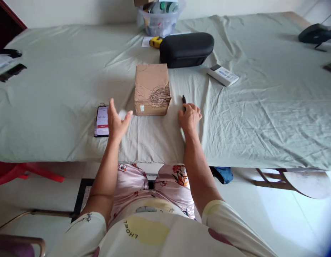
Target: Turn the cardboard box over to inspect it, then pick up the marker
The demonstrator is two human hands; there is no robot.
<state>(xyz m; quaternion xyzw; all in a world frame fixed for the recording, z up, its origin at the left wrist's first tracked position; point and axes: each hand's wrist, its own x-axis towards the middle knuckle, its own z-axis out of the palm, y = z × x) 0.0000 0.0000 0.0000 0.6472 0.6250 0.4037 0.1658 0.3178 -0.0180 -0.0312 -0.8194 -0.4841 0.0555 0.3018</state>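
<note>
A brown cardboard box (151, 84) sits on the cloth-covered table in front of me, with dark scribble-like lines and creases over its near right corner. Left of it, my left hand (118, 123) is raised with thumb and fingers apart. A pale blur shows between that thumb and the fingers; I cannot make out what it is. Partly behind the same hand lies a phone (101, 121) with a timer on its screen. To the right of the box, my right hand (190, 117) rests palm down, its fingers closed around a black pen (184, 99) whose end points away from me.
Behind the box are a black hard case (187, 49), a yellow tape measure (156, 42) and a filled plastic basket (161, 22). A white boxy device (223, 75) lies to the right. A wooden stool (306, 184) and a red chair (28, 169) stand near the table's front edge.
</note>
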